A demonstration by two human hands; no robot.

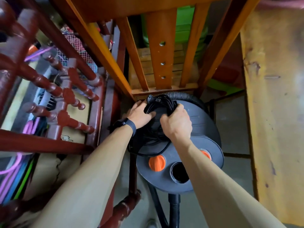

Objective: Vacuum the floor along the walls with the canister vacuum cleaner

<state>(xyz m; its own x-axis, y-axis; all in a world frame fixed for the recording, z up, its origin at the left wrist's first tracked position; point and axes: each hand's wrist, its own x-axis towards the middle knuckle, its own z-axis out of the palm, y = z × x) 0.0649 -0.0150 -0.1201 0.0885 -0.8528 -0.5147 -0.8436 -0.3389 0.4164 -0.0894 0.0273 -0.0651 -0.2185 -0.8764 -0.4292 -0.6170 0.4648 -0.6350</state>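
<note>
My two bare forearms reach forward and down. Between them, nearest to me, a black tube (174,209) stands up against the near side of the canister vacuum cleaner (202,122), which sits on the grey tiled floor (233,139). It is hemmed in by a dark red turned-wood frame (54,89) on the left and a worn yellow panel (276,96) on the right.

On the near edge of the vacuum's grey lid I see an orange knob (157,162), a round open port (179,172) just right of it, and a second orange cap (205,154) partly behind my right arm.

Further in, on the middle of the lid, lies the coiled black power cord (158,104). My right hand (176,124) has its fingers curled round the right side of the bundle, gripping it. My left hand (139,112), with a dark watch (127,125) on the wrist, lies against the left side of the bundle with fingers fairly straight, touching rather than clamping. The plug (150,98) sticks up at the far end of the coil.

Past that, a ribbed black hose (182,94) arcs round the far edge of the canister, right under the bottom rail of an orange wooden slatted frame (157,60). Something green (184,30) shows between its slats.
</note>
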